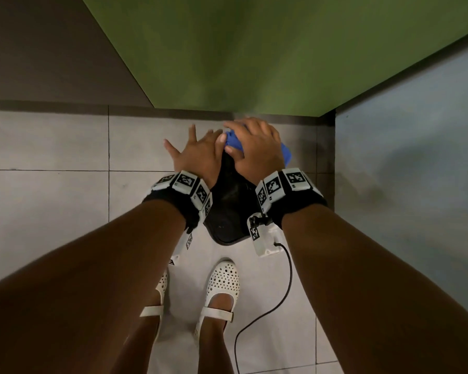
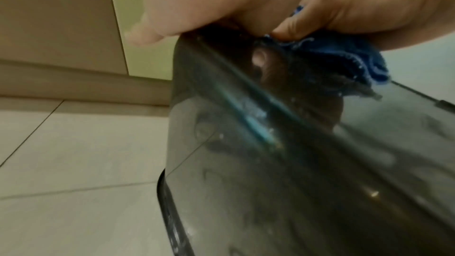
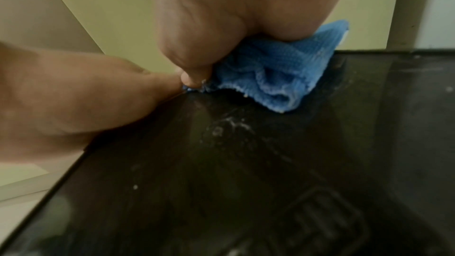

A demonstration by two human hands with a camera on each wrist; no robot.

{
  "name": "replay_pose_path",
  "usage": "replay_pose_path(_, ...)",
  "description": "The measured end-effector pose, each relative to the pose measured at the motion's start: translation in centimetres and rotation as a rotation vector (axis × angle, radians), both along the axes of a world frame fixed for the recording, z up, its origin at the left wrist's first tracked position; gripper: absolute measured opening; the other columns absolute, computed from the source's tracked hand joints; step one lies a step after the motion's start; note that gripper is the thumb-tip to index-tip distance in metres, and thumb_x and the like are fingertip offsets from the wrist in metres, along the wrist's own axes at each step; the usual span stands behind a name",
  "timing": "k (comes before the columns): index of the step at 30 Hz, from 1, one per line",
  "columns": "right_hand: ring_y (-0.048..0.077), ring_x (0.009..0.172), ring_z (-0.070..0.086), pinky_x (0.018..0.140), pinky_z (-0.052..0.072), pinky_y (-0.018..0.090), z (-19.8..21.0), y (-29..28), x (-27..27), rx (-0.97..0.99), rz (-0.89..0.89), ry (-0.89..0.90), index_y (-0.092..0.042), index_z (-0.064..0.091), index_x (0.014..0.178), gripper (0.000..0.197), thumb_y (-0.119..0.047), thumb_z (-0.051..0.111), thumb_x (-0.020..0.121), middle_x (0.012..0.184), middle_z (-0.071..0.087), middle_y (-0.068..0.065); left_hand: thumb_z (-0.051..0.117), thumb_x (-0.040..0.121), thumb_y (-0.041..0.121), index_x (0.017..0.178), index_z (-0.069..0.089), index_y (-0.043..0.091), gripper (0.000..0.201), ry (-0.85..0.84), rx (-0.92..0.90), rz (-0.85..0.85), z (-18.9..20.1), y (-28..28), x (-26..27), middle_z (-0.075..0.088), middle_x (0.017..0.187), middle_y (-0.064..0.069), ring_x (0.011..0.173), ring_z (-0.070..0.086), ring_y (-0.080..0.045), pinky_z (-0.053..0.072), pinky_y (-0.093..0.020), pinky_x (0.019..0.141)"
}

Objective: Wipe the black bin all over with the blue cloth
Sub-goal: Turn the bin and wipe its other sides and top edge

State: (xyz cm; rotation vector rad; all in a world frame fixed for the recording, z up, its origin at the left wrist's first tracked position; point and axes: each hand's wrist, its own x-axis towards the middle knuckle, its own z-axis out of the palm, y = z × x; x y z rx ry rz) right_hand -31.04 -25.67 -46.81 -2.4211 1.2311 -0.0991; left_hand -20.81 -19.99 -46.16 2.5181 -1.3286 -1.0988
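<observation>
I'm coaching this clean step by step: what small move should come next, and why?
Probably drag the bunched blue cloth under the right hand toward the near side of the glossy black plastic bin. White specks and smears show there just in front of the cloth, while the left hand, fingers spread, braces the bin's side.

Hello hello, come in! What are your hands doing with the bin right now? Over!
Right hand pressing bunched blue cloth onto black bin. Left hand flat, fingers spread, steadying the bin. White specks left on the bin. Nothing in the way.
</observation>
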Motion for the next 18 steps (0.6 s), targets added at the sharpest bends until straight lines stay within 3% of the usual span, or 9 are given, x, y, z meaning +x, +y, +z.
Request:
replay_pose_path(2,0.027,0.114,0.051,0.097,0.035,0.039,0.0,-0.1,-0.2,0.009,0.020,0.003,-0.021,0.052,0.129,0.051,-0.033,0.058,0.080,0.120,0.060,0.003,0.011,0.101,0.041,0.137,0.041,0.027,0.049,0.067,-0.023,0.032,-0.2,0.4,0.3,0.053,0.136,-0.010,0.138,0.036,-0.026,0.024,-0.052,0.109)
replay_pose_path(4,0.028,0.119,0.048,0.101,0.036,0.042,0.0,-0.1,-0.3,0.018,0.025,0.021,-0.019,0.050,0.131,0.052,-0.035,0.054,0.082,0.126,0.056,0.007,0.014,0.100,0.044,0.125,0.053,0.024,0.050,0.078,-0.049,0.052,-0.2,0.5,0.4,0.064,0.116,-0.014,0.111,0.056,-0.032,0.041,-0.037,0.087)
replay_pose_path(6,0.030,0.126,0.042,0.106,0.032,0.046,0.1,0.1,-0.3,0.014,-0.025,0.044,-0.018,0.052,0.127,0.048,-0.039,0.049,0.084,0.134,0.049,0.010,0.014,0.100,0.046,0.117,0.058,0.021,0.053,0.051,-0.043,0.066,-0.1,0.3,0.2,0.067,0.107,-0.014,0.100,0.060,-0.034,0.040,-0.032,0.076)
replay_pose_path(10,0.031,0.133,0.031,0.110,0.026,0.048,0.2,1.1,-1.4,0.056,-0.347,0.114,-0.020,0.044,0.131,0.044,-0.039,0.045,0.092,0.144,0.035,0.013,0.014,0.098,0.051,0.117,0.059,0.023,0.057,0.025,0.032,0.098,0.1,0.0,0.0,0.067,0.109,-0.013,0.102,0.059,-0.034,0.041,-0.033,0.077)
replay_pose_path(14,0.034,0.124,0.041,0.104,0.034,0.046,-0.3,2.4,-2.6,0.062,-0.690,0.069,-0.012,0.040,0.133,0.049,-0.041,0.042,0.094,0.136,0.044,0.017,0.012,0.097,0.053,0.115,0.061,0.025,0.059,0.014,0.045,0.106,-0.1,-0.1,0.1,0.067,0.106,-0.011,0.100,0.060,-0.032,0.038,-0.032,0.074)
replay_pose_path(16,0.034,0.124,0.042,0.104,0.033,0.045,-0.2,2.2,-2.4,0.044,-0.713,0.089,-0.011,0.041,0.133,0.048,-0.040,0.042,0.094,0.134,0.045,0.016,0.012,0.097,0.053,0.113,0.061,0.025,0.059,0.017,0.042,0.106,0.0,-0.1,0.0,0.067,0.105,-0.011,0.099,0.060,-0.031,0.037,-0.031,0.073)
replay_pose_path(18,0.031,0.130,0.035,0.109,0.026,0.044,0.2,1.6,-1.6,0.084,-0.627,0.151,-0.013,0.037,0.135,0.047,-0.039,0.038,0.096,0.140,0.040,0.014,0.013,0.097,0.053,0.112,0.061,0.025,0.058,0.016,0.031,0.089,0.1,0.0,0.0,0.067,0.104,-0.011,0.099,0.060,-0.032,0.037,-0.030,0.073)
